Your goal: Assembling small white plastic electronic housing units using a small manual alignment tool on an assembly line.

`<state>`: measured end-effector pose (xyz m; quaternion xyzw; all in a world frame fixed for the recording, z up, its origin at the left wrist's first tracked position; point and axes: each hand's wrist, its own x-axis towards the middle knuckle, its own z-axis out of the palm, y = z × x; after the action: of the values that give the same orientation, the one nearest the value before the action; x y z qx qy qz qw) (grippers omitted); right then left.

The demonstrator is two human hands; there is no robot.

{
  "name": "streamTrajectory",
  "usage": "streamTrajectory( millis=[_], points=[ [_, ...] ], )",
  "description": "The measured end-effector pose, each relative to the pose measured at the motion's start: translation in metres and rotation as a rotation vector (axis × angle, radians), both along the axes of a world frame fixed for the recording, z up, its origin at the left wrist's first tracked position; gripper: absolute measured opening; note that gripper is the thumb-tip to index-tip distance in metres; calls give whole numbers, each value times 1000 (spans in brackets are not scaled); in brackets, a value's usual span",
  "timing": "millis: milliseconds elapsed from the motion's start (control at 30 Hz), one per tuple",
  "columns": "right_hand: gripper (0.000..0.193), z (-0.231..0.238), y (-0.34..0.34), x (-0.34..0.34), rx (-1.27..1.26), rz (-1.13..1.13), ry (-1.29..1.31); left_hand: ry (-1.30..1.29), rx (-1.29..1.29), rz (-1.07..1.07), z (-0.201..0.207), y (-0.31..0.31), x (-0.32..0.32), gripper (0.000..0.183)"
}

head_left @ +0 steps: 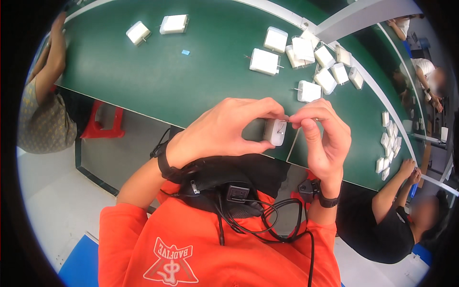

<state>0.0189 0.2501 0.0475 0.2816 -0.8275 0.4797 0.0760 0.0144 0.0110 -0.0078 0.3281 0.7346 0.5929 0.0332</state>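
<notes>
Between the thumb and fingers of my left hand (229, 126) is a small white block in a translucent case (275, 133), one end turned up with a thin wire or pin on it. My right hand (327, 136) is closed beside it, fingertips at the block's upper edge. A thin metal piece (319, 119) shows between its fingers; its kind is too small to make out. Just beyond my hands lies another white block (309, 91) with metal pins, near a loose group of similar blocks (302, 49).
The green table (138, 71) carries two more blocks (173, 24) and a small blue piece (185, 52) at far left. A pile of blocks (389, 141) lies to the right. People sit on both sides. A grey post (363, 18) crosses the far edge; black cables (267, 229) hang at my chest.
</notes>
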Motion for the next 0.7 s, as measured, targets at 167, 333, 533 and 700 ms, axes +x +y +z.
streamTrajectory(
  millis=[167, 333, 533, 700],
  points=[
    [4, -3, 0, 0, 11, 0, 14, -22, 6, 5, -1, 0, 1, 49],
    [4, -4, -1, 0, -8, -2, 15, -22, 7, -1, -1, 0, 1, 49],
    [3, -4, -2, 1, -21, -29, -7, -37, 9, -3, -3, 0, 1, 48],
    [3, -6, -2, 2, -15, -64, -36, -43, 8, -4, -2, 0, 0, 48]
  ],
)
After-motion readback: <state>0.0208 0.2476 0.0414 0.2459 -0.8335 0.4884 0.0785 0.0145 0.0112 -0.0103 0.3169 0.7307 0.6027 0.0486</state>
